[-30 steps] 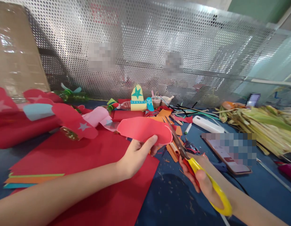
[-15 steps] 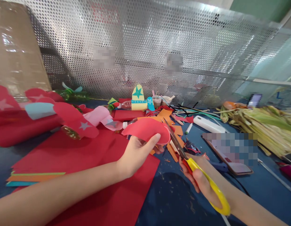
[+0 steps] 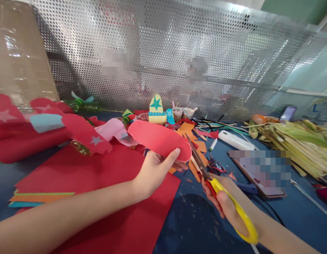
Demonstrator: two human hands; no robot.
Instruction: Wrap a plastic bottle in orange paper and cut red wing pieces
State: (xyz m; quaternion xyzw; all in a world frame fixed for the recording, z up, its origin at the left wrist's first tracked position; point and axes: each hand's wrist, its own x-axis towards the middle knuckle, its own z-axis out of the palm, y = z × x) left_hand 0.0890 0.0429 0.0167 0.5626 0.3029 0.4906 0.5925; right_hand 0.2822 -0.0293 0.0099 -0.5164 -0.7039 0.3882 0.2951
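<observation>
My left hand (image 3: 158, 169) pinches a long, rounded piece of red paper (image 3: 160, 137) near its right end, thumb on top and fingers beneath. The piece is held up above the table, tilted toward me. My right hand (image 3: 218, 195) is wrapped round the handles of scissors (image 3: 209, 176), one yellow and one red. Their metal blades point up and away, close beside the right edge of the red piece. Whether the blades touch the paper I cannot tell. Below my left arm lies a large sheet of red paper (image 3: 121, 218) on top of several coloured sheets.
Orange paper scraps (image 3: 186, 127) lie behind the scissors. To the right are a white tool handle (image 3: 236, 140), a phone (image 3: 261, 176) and dried corn husks (image 3: 292, 144). Red paper shapes with stars (image 3: 85, 134) and a bottle stand left. A perforated metal panel (image 3: 158, 46) closes the back.
The red piece has turned in my left hand: its far-left end has risen, and it now shows flatter and broader. My right hand and the scissors have hardly moved.
</observation>
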